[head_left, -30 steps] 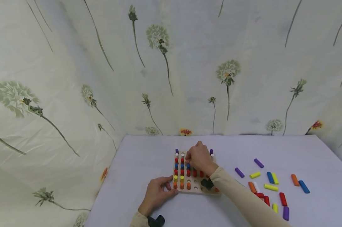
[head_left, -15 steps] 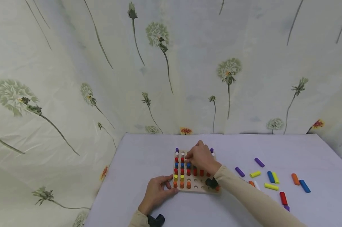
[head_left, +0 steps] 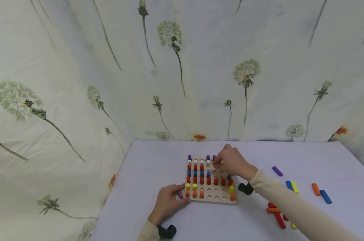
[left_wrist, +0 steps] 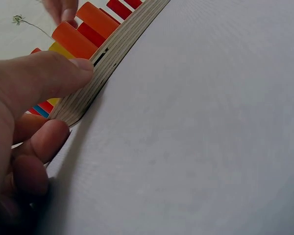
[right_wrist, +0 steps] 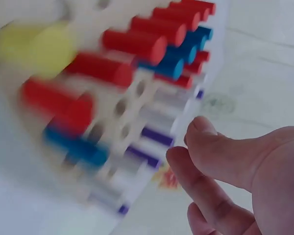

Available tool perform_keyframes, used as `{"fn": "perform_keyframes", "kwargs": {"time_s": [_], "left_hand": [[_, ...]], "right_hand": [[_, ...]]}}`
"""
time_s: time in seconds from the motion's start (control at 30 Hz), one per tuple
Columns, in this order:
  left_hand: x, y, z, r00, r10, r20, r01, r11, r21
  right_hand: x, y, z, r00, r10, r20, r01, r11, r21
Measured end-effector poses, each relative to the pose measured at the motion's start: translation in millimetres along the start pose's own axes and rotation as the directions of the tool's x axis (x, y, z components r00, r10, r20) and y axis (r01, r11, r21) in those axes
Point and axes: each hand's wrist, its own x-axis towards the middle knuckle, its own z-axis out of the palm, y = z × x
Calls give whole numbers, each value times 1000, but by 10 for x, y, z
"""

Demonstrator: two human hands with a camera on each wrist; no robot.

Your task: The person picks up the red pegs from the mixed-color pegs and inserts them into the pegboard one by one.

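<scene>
A wooden pegboard [head_left: 213,193] lies on the table, with upright coloured pegs in rows and several bare holes. My left hand [head_left: 169,202] grips its near left corner; in the left wrist view the thumb [left_wrist: 63,73] presses the plywood edge beside an orange peg [left_wrist: 74,40]. Over the far right part of the board hovers my right hand [head_left: 234,162]. Its thumb [right_wrist: 201,126] and index finger come close together in the right wrist view, with nothing visible between them. White pegs [head_left: 201,163] and purple pegs [right_wrist: 157,136] stand near these fingertips.
Loose pegs lie on the white table to the right: a purple one [head_left: 277,171], an orange one [head_left: 316,189], a blue one [head_left: 326,196] and several others. The right forearm covers some of them. A flower-print curtain [head_left: 206,83] hangs behind the table.
My right hand has moved right from the board's third column, uncovering white and purple pegs. A white peg shows where its fingertips were. The left hand keeps its grip.
</scene>
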Motion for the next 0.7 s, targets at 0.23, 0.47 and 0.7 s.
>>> {"fn": "perform_keyframes", "kwargs": {"time_s": [0.23, 0.47, 0.7], "left_hand": [[14, 19, -9, 1000, -9, -4, 9, 1000, 14], [23, 44, -8, 1000, -27, -6, 27, 1000, 11], [0, 43, 7, 999, -34, -4, 34, 999, 12]], "right_hand": [[-353, 440, -266, 1000, -29, -6, 29, 999, -35], [-805, 813, -490, 1000, 1, -6, -2, 998, -61], [-1388, 1120, -411, 990, 115, 78, -111, 993, -51]]}}
